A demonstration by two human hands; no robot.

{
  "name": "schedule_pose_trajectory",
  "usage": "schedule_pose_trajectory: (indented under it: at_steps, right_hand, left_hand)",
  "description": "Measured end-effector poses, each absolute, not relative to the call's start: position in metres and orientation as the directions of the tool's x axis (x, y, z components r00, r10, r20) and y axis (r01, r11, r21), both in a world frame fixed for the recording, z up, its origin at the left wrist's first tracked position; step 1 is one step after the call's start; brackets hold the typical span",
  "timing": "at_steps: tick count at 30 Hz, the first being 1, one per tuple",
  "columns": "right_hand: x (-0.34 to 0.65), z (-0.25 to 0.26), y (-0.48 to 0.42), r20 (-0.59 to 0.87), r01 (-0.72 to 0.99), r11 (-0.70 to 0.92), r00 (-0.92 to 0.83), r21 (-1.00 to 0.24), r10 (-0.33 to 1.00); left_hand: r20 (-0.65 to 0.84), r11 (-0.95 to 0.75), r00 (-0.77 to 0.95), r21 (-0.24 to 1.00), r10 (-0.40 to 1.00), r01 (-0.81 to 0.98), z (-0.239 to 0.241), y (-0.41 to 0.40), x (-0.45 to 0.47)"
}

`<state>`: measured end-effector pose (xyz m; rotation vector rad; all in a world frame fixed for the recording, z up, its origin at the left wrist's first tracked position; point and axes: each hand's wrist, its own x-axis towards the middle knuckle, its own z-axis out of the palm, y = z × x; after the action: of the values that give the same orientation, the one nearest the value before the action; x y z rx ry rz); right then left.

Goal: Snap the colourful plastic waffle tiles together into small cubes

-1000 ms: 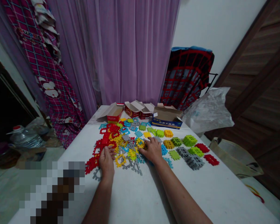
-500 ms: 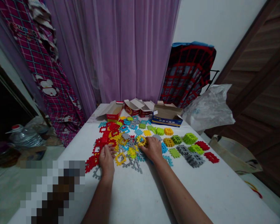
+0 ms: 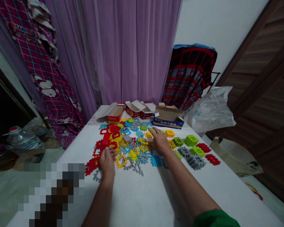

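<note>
My left hand (image 3: 107, 160) rests at the near left of the pile, fingers stretched out beside red notched plastic building pieces (image 3: 92, 165); nothing shows in its grip. Over the right part of the pile my right hand (image 3: 160, 140) hovers with fingers apart, holding nothing that I can see. Close to its fingertips lies a yellow square piece (image 3: 148, 135). A yellow ring-like piece (image 3: 143, 147) sits left of that hand, and a blue piece (image 3: 156, 160) lies below it. Grey pieces (image 3: 137, 170) spread between the two hands.
Open cardboard boxes stand along the far edge, among them a red box (image 3: 114, 118) and a blue box (image 3: 168, 123). Stacked grey pieces (image 3: 195, 161), green pieces (image 3: 191, 140) and red pieces (image 3: 212, 159) sit at the right. A clear plastic bag (image 3: 210, 108) hangs beside the table.
My right hand has let go of the yellow ring-like piece and moved up and slightly right, its fingers now spread. My left hand has stayed almost where it was.
</note>
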<state>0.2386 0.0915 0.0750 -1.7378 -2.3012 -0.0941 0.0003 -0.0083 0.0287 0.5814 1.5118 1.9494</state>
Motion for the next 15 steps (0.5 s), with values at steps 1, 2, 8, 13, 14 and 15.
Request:
schedule_pose_trajectory:
  at_steps: [1,2,8,13,14,15]
  right_hand:
    - [0.239,0.075,0.09,0.25,0.966,0.227,-0.191,-0.127,0.949]
    - [0.238,0.074,0.086,0.25,0.973,0.178,-0.137,-0.149,0.958]
    - [0.213,0.058,0.058,0.218,0.979,0.078,-0.036,-0.186,0.975]
    - [0.2,0.054,0.056,0.231,0.96,0.208,-0.163,-0.185,0.959]
    - [0.199,0.053,0.058,0.219,0.959,0.224,-0.184,-0.175,0.958]
    - [0.198,0.053,0.06,0.204,0.958,0.235,-0.2,-0.163,0.958]
  left_hand:
    - [-0.017,-0.174,-0.727,0.967,0.687,-0.187,0.028,-0.008,0.0]
    - [-0.017,-0.174,-0.727,0.967,0.687,-0.186,0.028,-0.008,0.0]
    - [-0.016,-0.173,-0.723,0.967,0.691,-0.186,0.027,-0.008,0.0]
    - [-0.029,-0.178,-0.724,0.962,0.689,-0.208,0.027,-0.008,-0.001]
    - [-0.03,-0.178,-0.724,0.962,0.689,-0.209,0.027,-0.008,-0.001]
    - [-0.029,-0.178,-0.724,0.962,0.689,-0.209,0.027,-0.007,-0.001]
